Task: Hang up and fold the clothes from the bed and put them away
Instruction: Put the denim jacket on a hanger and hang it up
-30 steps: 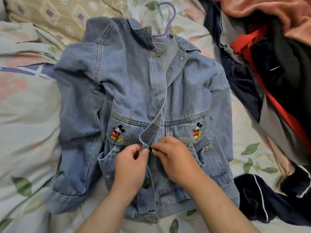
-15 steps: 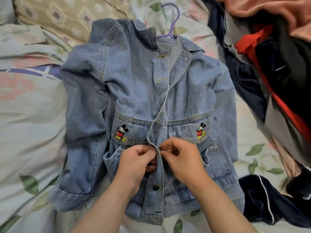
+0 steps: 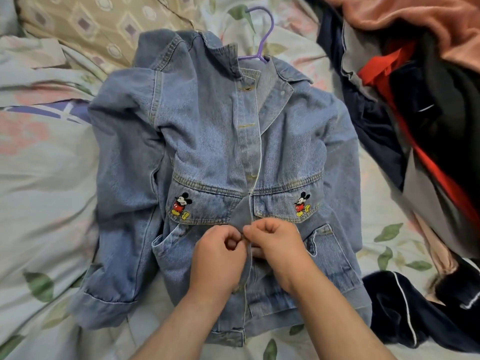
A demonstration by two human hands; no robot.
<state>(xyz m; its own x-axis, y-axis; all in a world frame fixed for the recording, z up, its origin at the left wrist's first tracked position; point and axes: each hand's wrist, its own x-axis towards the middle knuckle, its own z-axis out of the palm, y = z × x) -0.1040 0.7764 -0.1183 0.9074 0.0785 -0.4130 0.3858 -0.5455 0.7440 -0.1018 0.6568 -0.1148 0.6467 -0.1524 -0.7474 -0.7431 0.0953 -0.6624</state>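
Two-handed work at the jacket's midline, from the head view. Spread face-up on the bed (image 3: 46, 193), collar far and hem near the body: the denim jacket (image 3: 207, 141), with a purple hanger (image 3: 268, 29) poking out past the collar. Pinching the front placket (image 3: 242, 216) just below the pocket-flap seam: the left hand (image 3: 218, 258), fingers curled in, thumb and forefinger closed on the overlapping edge. Meeting it from the other side, knuckles up and fingertips nipped on the same strip: the right hand (image 3: 275, 245), touching the left. No view of any button under the fingers, so probably fastening one there, though impossible to confirm. Key relation: long axis of the placket straight away from both wrists, hem to collar, with the unfastened buttonholes all beyond the fingers, toward the collar and the folded-back lapel. Hence, likely, a next step up that line, away from the body, not sideways. Neither hand nearer; left on the buttonhole side, right on the under panel. Well apart on the right, a pile of clothes (image 3: 428, 113); near the right forearm, a navy garment (image 3: 405, 307) with white piping.
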